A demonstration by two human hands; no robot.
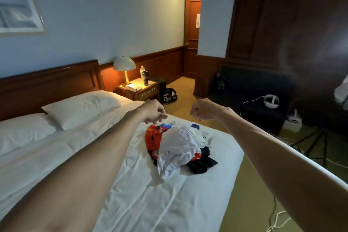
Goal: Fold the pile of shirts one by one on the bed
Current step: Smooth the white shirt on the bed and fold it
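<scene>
Bed (131, 184): white sheet, creased; two white pillows (81, 107) are laid at the head end against a dark wooden headboard (47, 83).

Pile of shirts (178, 149): heaped unfolded on the sheet, near the bed's foot-end edge. A white shirt (177, 149) is draped on top; a red printed shirt (153, 137) is seen at the pile's headboard side, a black garment (202, 163) at the side nearest the bed's edge.

Left hand (153, 111): held above the bed, apart from the pile; fingers are loosely curled downward, nothing is held in the grip.

Right hand (203, 109): held in the air beside the left, past the pile; fingers are curled into a loose fist, nothing is seen held in the grip.

Nightstand (139, 90): placed beside the headboard; a lit lamp (124, 68), a clear bottle (142, 70) and a dark can (145, 78) are carried on it.

Floor beyond the bed: a black bag (169, 96) is set by the nightstand; a white headset (271, 101) is rested on dark furniture.
</scene>
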